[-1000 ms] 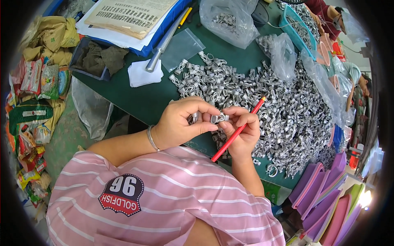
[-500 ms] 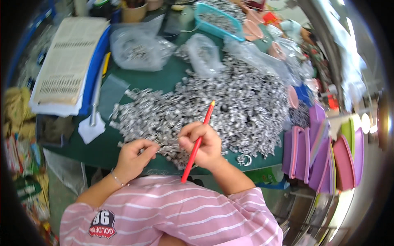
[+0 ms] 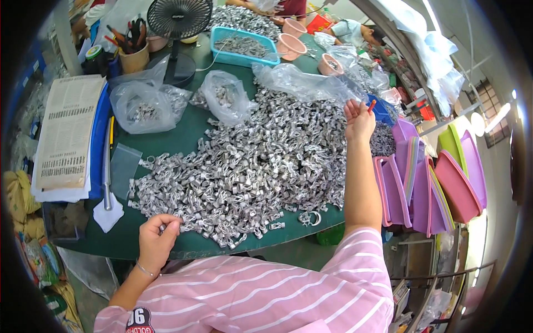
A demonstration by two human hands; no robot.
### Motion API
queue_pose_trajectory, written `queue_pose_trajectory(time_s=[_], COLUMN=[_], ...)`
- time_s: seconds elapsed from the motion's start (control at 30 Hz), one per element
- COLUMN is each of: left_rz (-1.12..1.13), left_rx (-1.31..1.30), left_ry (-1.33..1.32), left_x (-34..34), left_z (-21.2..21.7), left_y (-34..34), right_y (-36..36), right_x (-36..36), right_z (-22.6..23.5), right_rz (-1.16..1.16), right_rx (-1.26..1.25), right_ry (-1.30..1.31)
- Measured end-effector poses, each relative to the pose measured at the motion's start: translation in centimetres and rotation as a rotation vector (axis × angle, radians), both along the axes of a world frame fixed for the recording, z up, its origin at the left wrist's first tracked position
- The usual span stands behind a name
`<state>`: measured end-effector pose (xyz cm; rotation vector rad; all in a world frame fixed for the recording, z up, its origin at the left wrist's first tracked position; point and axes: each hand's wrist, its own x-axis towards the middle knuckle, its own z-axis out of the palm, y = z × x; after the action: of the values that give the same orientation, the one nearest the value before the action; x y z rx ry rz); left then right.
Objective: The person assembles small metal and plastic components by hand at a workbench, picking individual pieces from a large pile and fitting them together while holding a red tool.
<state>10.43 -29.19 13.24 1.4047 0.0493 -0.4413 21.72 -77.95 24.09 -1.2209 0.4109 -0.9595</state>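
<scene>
Left hand (image 3: 157, 240) curled at the near-left edge of the heap, fingers pinched narrow on one small silver metal clip (image 3: 162, 227) among the loose ones. Right hand (image 3: 358, 119) stretched far out to the right end of the heap, fingers closed round a red pencil (image 3: 371, 105), only its tip showing above the fist. Between the two, the whole pile of metal clips (image 3: 250, 161) spread across the green surface (image 3: 183, 133), long axis running from near-left toward far-right. Nearest clips just ahead of the left hand; for the right, the pile's far-right fringe directly below the wrist. Hands well apart, with most of the heap lying between them.

Against one second ago: then both hands together in front of the chest, working a clip with the pencil slanting down between them; half a second ago, already parted, right hand on the pencil at the near edge of the pile. Now right arm fully extended, left dropped to the heap's near rim.

Farther out: clear plastic bags (image 3: 141, 105) holding more clips, a blue tray (image 3: 244, 47) and a small desk fan (image 3: 179, 22) at the far side, printed sheets (image 3: 66, 133) at left, stacked purple and pink bins (image 3: 433, 183) at right.
</scene>
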Motion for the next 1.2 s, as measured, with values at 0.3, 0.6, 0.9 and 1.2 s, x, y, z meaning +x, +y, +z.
queue_pose_trajectory(time_s=[0.3,0.6,0.9,1.2], left_rz=[0.13,0.209,0.14,0.043], left_rx=[0.179,-0.031,-0.028,0.05], left_ry=[-0.131,-0.095,-0.137,-0.338], left_x=[0.9,-0.1,0.2,0.1], left_z=[-0.3,-0.9,-2.5,-1.2], left_y=[2.1,3.4,2.3,2.3], right_y=[23.6,34.2,32.7,32.3], right_x=[-6.5,-6.4,-9.0,-10.6], right_z=[-5.1,-11.0,-10.8,-10.6], right_rz=[0.802,0.864,1.152,1.183], right_rx=[-0.854,-1.434,-0.37,0.085], right_ry=[0.013,0.057,0.111,0.267])
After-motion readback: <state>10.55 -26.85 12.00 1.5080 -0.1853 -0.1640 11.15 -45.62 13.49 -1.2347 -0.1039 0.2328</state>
